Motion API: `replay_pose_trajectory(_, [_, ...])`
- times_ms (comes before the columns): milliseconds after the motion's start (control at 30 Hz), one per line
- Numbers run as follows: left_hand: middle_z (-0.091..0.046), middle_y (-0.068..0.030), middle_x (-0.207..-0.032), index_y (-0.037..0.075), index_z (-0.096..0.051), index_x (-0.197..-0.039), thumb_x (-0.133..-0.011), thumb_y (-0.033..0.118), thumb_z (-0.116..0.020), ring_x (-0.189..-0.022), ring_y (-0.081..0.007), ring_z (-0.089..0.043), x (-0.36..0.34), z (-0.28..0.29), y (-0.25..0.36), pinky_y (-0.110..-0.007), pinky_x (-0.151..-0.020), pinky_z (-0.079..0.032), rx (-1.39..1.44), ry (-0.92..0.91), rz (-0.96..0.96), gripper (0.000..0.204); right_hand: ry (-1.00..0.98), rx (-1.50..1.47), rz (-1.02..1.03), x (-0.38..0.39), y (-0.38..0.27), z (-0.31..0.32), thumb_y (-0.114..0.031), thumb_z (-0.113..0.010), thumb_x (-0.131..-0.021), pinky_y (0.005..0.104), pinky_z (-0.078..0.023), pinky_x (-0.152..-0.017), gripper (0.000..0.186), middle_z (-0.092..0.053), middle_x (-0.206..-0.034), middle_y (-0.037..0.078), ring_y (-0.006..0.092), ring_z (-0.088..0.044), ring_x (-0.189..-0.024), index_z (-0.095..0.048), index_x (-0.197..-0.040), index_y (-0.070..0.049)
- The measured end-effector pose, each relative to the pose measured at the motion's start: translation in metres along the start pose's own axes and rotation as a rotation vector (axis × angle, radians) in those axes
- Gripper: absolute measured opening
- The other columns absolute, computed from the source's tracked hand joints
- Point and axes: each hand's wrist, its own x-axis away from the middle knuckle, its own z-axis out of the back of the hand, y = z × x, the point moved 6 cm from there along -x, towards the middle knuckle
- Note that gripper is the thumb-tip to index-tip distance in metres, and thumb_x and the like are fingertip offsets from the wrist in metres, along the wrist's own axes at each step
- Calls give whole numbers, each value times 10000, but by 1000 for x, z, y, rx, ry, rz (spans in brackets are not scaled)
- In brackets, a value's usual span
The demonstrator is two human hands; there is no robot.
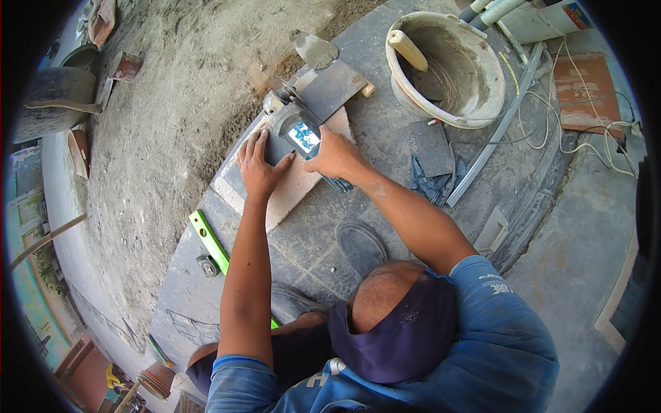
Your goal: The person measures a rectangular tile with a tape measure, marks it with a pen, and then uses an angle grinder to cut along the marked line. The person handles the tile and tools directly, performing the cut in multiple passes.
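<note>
A flat, pale beige stone tile (292, 189) with straight cut edges is lying just above the middle of the frame on a grey, dusty concrete floor (385, 138). The left hand (260, 167) is pressing down on it, palm flat and fingers spread wide, closed on nothing. The right hand (335, 157) is curling tight around the body of a grey and blue angle grinder (297, 127) (its round disc end is pointing toward the upper left), which is sitting at the tile's upper edge. Both forearms are reaching up from the lower edge, the left one nearly straight, the right one bent at the elbow.

Just beyond the grinder a dark grey rectangular slab (332, 86) is lying, and above it a steel trowel (315, 49) caked with mortar. In the upper right a round, mortar-smeared white bucket (447, 69) is standing with a wooden handle (407, 49) leaning inside. A long green spirit level (210, 241) is resting left of the left forearm. Rough sandy mortar (186, 103) is filling the upper left, and bare floor is lying open between the tile and the bucket.
</note>
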Motion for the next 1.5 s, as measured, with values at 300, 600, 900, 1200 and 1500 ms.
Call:
replay_pose_trajectory(300, [-548,-89,-1415,116,-555,-1382,-673,446,-864,-1326,-344,-457,0,-3,-1,-481,-1135,-327,-1,11,-14,841,-32,-39,4,-3,1,-1,-329,-814,-660,459,-506,-980,813,-618,-1232,292,416,-613,-1166,-482,-1284,73])
replay_pose_trajectory(600, [-536,-86,-1423,120,-548,-1382,-667,445,-867,-1325,-345,-450,-1,-5,-2,-481,-1136,-327,-17,-2,-6,848,-45,-22,12,1,8,-2,-352,-818,-659,463,-501,-983,865,-612,-1239,298,417,-611,-1171,-469,-1325,74])
replay_pose_trajectory(900, [-535,-89,-1425,115,-546,-1385,-678,458,-859,-1328,-346,-447,0,-4,0,-480,-1139,-329,-28,-17,13,846,-62,-26,-8,8,12,0,-331,-808,-663,464,-491,-999,875,-599,-1265,298,420,-600,-1188,-453,-1352,74])
replay_pose_trajectory(1200, [-534,-89,-1428,118,-547,-1386,-672,473,-858,-1332,-347,-445,0,-6,-2,-483,-1140,-326,-24,-19,17,856,-76,-23,-8,9,10,2,-329,-809,-670,465,-492,-1001,896,-594,-1279,293,414,-597,-1197,-434,-1380,70])
replay_pose_trajectory(1500, [-534,-91,-1427,123,-544,-1391,-676,469,-857,-1327,-353,-447,0,-5,-2,-483,-1139,-326,-15,-12,5,853,-59,-20,-4,12,14,0,-326,-811,-668,463,-502,-981,857,-611,-1241,297,420,-610,-1171,-456,-1344,64])
